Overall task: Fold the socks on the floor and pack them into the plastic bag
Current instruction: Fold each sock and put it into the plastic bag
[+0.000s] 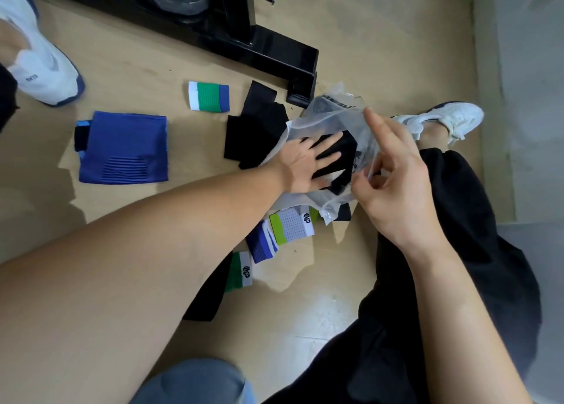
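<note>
Across the wooden floor (128,52), from the left, a white shoe (45,77) stood clear of the work, and beside it lay a large folded blue sock (122,147), squared flat, likely so it could go in as one neat piece. Further right sat a small folded sock banded white, green and blue (208,96), then a loose spread of black socks (256,129) just beside the mouth of the bag, close enough to be reached without shifting. The left hand (305,165) lay palm-down with fingers spread, pressing a folded black sock (338,162) into the plastic bag (323,110); it gripped nothing, and the flat hand seemed meant to slide the sock deep and keep its fold from springing open. Below that arm, near the person's lap, several more socks with green, blue and white bands (290,226) waited in a small heap, partly under the bag's lower edge. The right hand (393,174) pinched the bag's upper lip between thumb and bent fingers, while its forefinger stood free, lifting the film so the opening gaped for the other hand. Judged from this, packing was early: one dark sock going in, something dark perhaps already at the bag's far end, and most socks on the floor. Rightmost, a bent leg in black trousers (473,220) and a white shoe (442,119) hemmed the bag in.
</note>
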